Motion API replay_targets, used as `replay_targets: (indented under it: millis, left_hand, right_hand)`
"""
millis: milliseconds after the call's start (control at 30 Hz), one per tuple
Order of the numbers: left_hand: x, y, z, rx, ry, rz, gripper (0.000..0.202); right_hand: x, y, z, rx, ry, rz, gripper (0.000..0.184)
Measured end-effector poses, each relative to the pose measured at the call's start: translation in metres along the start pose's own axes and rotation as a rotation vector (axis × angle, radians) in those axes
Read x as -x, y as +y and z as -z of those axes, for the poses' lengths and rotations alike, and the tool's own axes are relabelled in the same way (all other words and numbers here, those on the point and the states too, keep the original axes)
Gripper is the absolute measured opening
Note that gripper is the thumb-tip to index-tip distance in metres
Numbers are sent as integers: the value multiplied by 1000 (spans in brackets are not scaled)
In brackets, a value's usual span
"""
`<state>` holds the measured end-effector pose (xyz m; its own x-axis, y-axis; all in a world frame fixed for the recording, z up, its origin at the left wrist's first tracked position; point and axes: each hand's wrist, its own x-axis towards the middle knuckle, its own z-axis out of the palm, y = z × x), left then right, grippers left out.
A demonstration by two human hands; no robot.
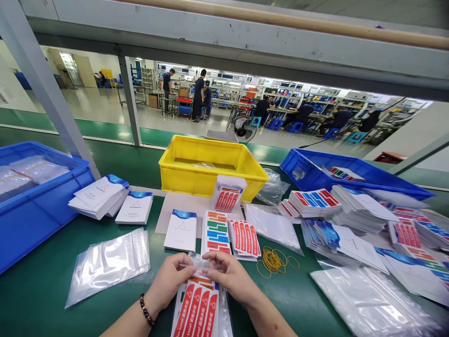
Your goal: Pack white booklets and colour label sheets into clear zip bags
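A clear plastic bag (225, 313) lies in front of me, with red-striped sticker sheets (197, 309) inside it. My left hand (172, 277) pinches the left side of the bag's top edge, a beaded bracelet on its wrist. On the right side of the same edge, my right hand (229, 275) grips the plastic between thumb and fingers. Just beyond my hands are a white booklet stack (180, 231), multicoloured sticker sheets (216, 229) and a pile of red sticker sheets (245, 238). Yellow rubber bands (273, 260) lie to the right of them.
Flat clear bags (110, 257) lie at left, more bags (372, 299) at right. A yellow bin (213, 180) stands at the back, between a left blue bin (42, 210) and a right blue bin (315, 182). Booklet piles (100, 196) and sticker stacks (315, 203) flank the work area.
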<state>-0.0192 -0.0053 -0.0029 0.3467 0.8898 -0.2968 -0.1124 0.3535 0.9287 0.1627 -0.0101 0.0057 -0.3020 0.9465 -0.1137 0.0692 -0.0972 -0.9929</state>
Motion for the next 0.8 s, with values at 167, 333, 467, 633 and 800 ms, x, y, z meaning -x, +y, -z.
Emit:
replay_targets:
  millis: [167, 333, 467, 633, 800]
  left_hand:
    - [-1, -1, -1, -70, 55, -78, 30]
    - [-2, -2, -2, -56, 35, -62, 27]
    - [1, 4, -2, -30, 52, -69, 25]
    - [5, 12, -2, -82, 75, -115, 26]
    - [3, 10, -6, -145, 73, -160, 23]
  right_hand:
    - [-2, -2, -1, 8, 26, -56, 21]
    - [-3, -4, -4, 63, 55, -67, 15]
    - [-3, -5, -3, 89, 95, -44, 14]
    - [-3, -6, -2, 88, 96, -32, 12]
    - [-3, -6, -7, 104, 59, -21, 11]
